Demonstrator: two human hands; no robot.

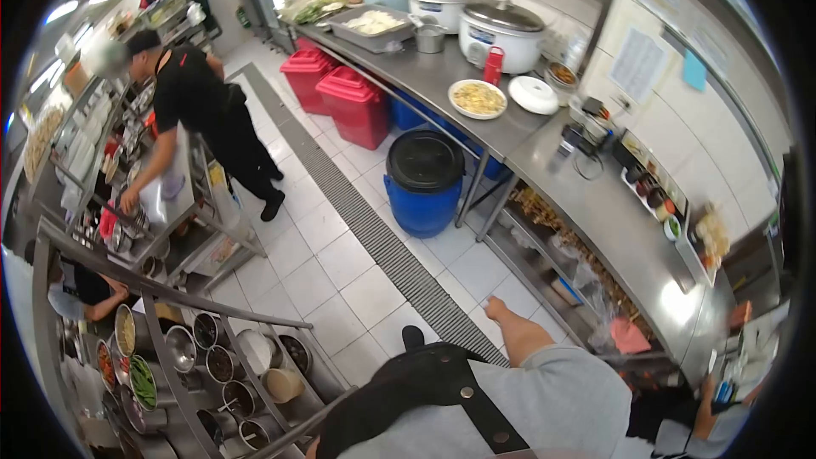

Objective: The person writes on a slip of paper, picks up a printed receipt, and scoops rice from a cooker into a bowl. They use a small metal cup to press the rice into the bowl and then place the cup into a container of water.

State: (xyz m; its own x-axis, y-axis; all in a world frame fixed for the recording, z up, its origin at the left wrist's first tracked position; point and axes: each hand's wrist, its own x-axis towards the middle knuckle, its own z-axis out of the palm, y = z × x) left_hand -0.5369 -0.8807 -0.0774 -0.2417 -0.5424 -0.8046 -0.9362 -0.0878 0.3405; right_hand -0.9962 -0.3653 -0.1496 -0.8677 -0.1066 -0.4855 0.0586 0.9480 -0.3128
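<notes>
While R hand (493, 308) hangs nr 1 blue drum (422, 195) w/ 2 red bins (354, 110) beyond, can't tell spread of fingers (490, 301).

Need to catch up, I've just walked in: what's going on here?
The camera wearer's right hand hangs low, nothing visible in it; the left hand is out of view. A co-worker in black reaches over a steel worktop. A white bowl of food stands on the long counter, with a lidded blue barrel near its front edge.

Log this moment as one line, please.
right hand: lowered, nothing visible in it; blue barrel: lidded, on floor; white bowl: holds food, on counter
</notes>
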